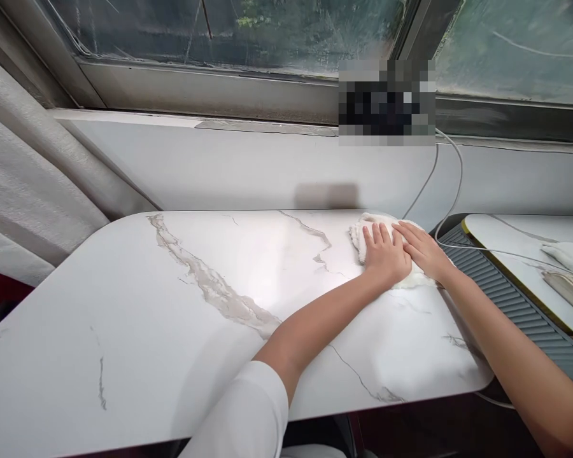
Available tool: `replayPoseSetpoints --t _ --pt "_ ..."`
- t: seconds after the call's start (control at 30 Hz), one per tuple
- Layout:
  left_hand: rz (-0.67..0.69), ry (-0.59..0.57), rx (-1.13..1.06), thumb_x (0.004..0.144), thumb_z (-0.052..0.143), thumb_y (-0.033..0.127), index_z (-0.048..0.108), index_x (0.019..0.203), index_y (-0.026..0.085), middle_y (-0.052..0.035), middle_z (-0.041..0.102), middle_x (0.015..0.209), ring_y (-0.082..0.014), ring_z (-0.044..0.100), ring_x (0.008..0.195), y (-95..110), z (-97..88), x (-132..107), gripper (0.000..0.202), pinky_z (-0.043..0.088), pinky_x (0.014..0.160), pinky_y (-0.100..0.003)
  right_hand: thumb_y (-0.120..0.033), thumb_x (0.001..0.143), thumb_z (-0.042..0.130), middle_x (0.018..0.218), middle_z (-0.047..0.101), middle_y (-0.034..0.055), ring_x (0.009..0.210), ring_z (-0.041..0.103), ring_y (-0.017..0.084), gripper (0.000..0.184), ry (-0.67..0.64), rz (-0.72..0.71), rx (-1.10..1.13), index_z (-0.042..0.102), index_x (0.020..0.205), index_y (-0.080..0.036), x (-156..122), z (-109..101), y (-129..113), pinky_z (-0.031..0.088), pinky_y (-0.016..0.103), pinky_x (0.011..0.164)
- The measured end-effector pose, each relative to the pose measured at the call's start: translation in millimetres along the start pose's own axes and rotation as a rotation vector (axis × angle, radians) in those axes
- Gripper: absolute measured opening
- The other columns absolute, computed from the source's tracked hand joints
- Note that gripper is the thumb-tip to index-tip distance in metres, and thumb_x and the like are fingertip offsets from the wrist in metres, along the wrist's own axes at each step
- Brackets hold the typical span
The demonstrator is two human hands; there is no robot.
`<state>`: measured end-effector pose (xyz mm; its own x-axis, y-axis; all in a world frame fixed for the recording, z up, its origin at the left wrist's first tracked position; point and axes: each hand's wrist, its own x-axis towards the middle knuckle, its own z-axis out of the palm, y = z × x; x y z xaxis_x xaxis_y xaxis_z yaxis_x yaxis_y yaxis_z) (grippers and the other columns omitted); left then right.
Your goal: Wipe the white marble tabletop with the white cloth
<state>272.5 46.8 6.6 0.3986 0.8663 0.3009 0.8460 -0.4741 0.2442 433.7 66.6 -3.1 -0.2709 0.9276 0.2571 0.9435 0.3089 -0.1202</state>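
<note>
A white cloth [358, 238] lies bunched on the white marble-patterned tabletop [138, 299], close to its far right corner. My left hand [386, 253] rests flat on the cloth with its fingers spread a little and pointing away from me. Beside it, touching, my right hand [421, 249] also presses down on the cloth, its fingers stretched out toward the left. Parts of the cloth are hidden beneath both hands.
A pale curtain [38, 146] hangs at the left. Windows [229, 32] and a ledge run behind the table. A white cable [459, 172] drops from a blurred-out object on the ledge toward a second marble-patterned surface [516, 238] with a ribbed grey side [506, 286] at the right.
</note>
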Motion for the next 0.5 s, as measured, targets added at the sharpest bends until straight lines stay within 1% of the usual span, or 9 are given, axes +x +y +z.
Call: replayPoseSetpoints --t 0.13,0.23,0.37,0.5 --pt "0.043 -0.017 0.011 0.097 0.033 0.036 0.04 0.146 0.005 -0.0229 0.037 0.152 -0.0367 0.029 0.144 19.2 -6.6 -31.6 0.058 0.018 0.117 -0.059 -0.04 0.098 0.02 0.153 0.042 0.0077 0.143 0.034 0.025 0.055 0.015 0.002 -0.011 0.04 0.146 -0.023 -42.8 -9.1 -9.0 0.03 0.055 0.115" --pt "0.092 -0.011 0.007 0.097 0.033 0.036 0.039 0.145 0.003 -0.025 0.038 0.151 -0.038 0.03 0.143 29.5 -11.2 -55.0 0.058 0.019 0.116 -0.06 -0.04 0.099 0.019 0.153 0.041 0.008 0.143 0.035 0.025 0.054 0.027 0.007 -0.021 0.04 0.147 -0.024 -73.1 -14.4 -18.4 0.029 0.056 0.115" --pt "0.135 -0.025 0.005 0.098 0.033 0.036 0.038 0.146 0.003 -0.0254 0.037 0.151 -0.0385 0.03 0.143 37.9 -18.1 -81.5 0.059 0.02 0.116 -0.06 -0.042 0.099 0.02 0.153 0.041 0.0073 0.143 0.035 0.026 0.054 0.034 0.033 -0.028 0.038 0.148 -0.027 -104.9 -20.6 -33.2 0.028 0.058 0.115" --pt "0.163 -0.044 0.004 0.098 0.031 0.035 0.039 0.147 0.004 -0.0233 0.038 0.152 -0.0383 0.029 0.143 40.5 -26.2 -101.5 0.058 0.021 0.115 -0.06 -0.04 0.099 0.019 0.154 0.041 0.0067 0.143 0.035 0.027 0.054 0.026 0.055 -0.051 0.035 0.15 -0.029 -127.0 -25.2 -48.6 0.029 0.059 0.114"
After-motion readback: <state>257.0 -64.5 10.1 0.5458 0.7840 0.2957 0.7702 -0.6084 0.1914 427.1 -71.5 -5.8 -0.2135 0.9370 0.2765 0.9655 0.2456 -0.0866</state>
